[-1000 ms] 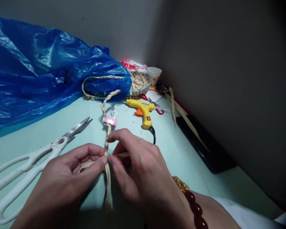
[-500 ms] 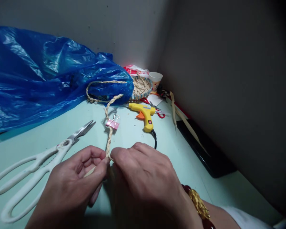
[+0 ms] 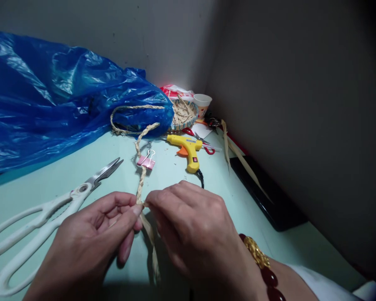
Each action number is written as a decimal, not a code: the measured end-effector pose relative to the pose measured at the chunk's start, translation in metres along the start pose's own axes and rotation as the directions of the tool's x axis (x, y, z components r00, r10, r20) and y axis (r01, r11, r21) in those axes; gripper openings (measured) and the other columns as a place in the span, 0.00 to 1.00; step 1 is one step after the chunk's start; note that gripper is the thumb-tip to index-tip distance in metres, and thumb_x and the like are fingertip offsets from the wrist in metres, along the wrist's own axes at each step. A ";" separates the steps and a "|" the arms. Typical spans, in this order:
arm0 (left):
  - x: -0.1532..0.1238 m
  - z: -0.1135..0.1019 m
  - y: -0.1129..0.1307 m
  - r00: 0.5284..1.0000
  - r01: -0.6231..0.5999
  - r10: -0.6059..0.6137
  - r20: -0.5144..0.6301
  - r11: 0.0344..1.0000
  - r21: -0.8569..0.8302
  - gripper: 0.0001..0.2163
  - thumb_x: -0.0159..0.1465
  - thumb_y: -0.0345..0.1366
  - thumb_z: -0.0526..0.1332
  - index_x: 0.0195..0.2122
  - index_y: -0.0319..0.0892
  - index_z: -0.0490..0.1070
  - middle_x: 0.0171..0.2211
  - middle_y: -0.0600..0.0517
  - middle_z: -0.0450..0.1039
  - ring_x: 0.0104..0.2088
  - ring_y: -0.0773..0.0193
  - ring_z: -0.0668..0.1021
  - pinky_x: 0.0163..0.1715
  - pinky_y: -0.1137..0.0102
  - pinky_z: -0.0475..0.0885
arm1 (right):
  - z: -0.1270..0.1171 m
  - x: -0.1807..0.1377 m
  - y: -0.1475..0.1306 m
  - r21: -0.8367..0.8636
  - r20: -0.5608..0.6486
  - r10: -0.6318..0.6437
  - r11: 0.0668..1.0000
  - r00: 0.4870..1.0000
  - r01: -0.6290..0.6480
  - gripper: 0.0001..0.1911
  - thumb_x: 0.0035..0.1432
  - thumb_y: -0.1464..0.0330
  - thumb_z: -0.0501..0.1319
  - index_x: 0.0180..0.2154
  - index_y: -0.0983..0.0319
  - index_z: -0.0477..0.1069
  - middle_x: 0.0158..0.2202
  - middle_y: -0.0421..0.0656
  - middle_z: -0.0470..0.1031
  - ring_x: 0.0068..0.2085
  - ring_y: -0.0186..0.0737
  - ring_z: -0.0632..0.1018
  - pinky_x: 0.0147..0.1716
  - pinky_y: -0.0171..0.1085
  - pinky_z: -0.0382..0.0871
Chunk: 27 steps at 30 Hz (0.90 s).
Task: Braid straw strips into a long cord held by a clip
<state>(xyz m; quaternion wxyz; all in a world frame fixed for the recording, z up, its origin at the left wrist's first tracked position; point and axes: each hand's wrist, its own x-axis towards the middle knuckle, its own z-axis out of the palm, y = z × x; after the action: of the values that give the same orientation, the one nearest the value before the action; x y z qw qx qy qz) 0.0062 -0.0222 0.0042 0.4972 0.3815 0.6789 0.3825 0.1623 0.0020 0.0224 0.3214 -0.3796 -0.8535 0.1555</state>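
Observation:
A pale braided cord (image 3: 141,186) runs toward me across the table, with a pink binder clip (image 3: 146,162) clamped on it. My left hand (image 3: 100,234) pinches the cord's near end between thumb and forefinger. Right beside it, my right hand (image 3: 191,230) is closed, its fingertips pinching a thin strand that comes off the braid. Another loose flat strand (image 3: 153,246) hangs down between the two hands. Most of the right hand's fingers are hidden behind its back. White-handled scissors (image 3: 81,190) lie to the left of my left hand, blades pointing away.
A yellow glue gun (image 3: 191,152) lies beyond my right hand. Blue plastic sheeting (image 3: 56,96) covers the back left. Behind are a woven basket (image 3: 184,117), a paper cup (image 3: 202,104) and red-handled scissors (image 3: 199,137). A black flat object (image 3: 275,209) with pale strips lies right, along a dark wall.
My right hand has shifted slightly up and turned, still by the braid's end. The loose strand between my hands now shows, hanging down. The view has moved slightly.

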 end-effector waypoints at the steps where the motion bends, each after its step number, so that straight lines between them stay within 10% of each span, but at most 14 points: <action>1: 0.001 -0.001 -0.002 1.000 0.000 0.000 0.004 1.000 0.008 0.12 0.54 0.47 0.65 0.32 0.45 0.69 0.08 0.62 0.64 0.15 0.67 0.66 0.20 0.72 0.61 | -0.002 0.001 0.001 0.029 0.029 0.014 0.999 0.999 -0.015 0.11 0.63 0.74 0.53 0.36 0.66 0.75 0.29 0.44 0.74 0.31 0.39 0.72 0.31 0.37 0.64; 15: 0.003 -0.007 -0.006 1.000 0.007 -0.007 0.020 1.000 -0.011 0.11 0.55 0.44 0.65 0.35 0.46 0.70 0.07 0.65 0.61 0.12 0.73 0.63 0.15 0.79 0.55 | 0.003 0.001 0.005 0.238 0.058 0.145 0.959 0.988 -0.155 0.07 0.60 0.72 0.58 0.34 0.63 0.76 0.30 0.41 0.76 0.32 0.34 0.75 0.32 0.32 0.64; 20: 0.002 -0.006 -0.005 1.000 0.020 -0.020 -0.006 0.999 -0.050 0.12 0.53 0.43 0.67 0.35 0.45 0.70 0.16 0.62 0.74 0.14 0.75 0.67 0.15 0.80 0.57 | 0.000 0.004 0.006 0.227 0.133 0.191 0.949 0.972 -0.218 0.07 0.59 0.73 0.58 0.33 0.62 0.75 0.29 0.39 0.74 0.30 0.32 0.72 0.29 0.32 0.61; 27: -0.003 0.002 0.006 0.999 0.015 -0.012 -0.047 0.998 0.063 0.09 0.52 0.44 0.65 0.29 0.46 0.74 0.07 0.64 0.63 0.13 0.73 0.66 0.16 0.80 0.60 | 0.002 0.004 0.006 0.168 0.094 0.227 0.956 0.969 -0.241 0.05 0.56 0.72 0.60 0.28 0.63 0.70 0.27 0.38 0.72 0.29 0.32 0.70 0.29 0.33 0.59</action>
<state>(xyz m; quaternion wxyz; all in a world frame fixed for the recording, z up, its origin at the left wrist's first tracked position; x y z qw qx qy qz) 0.0100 -0.0221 0.0101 0.4715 0.3834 0.7047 0.3662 0.1623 0.0090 0.0202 0.3017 -0.4418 -0.7965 0.2819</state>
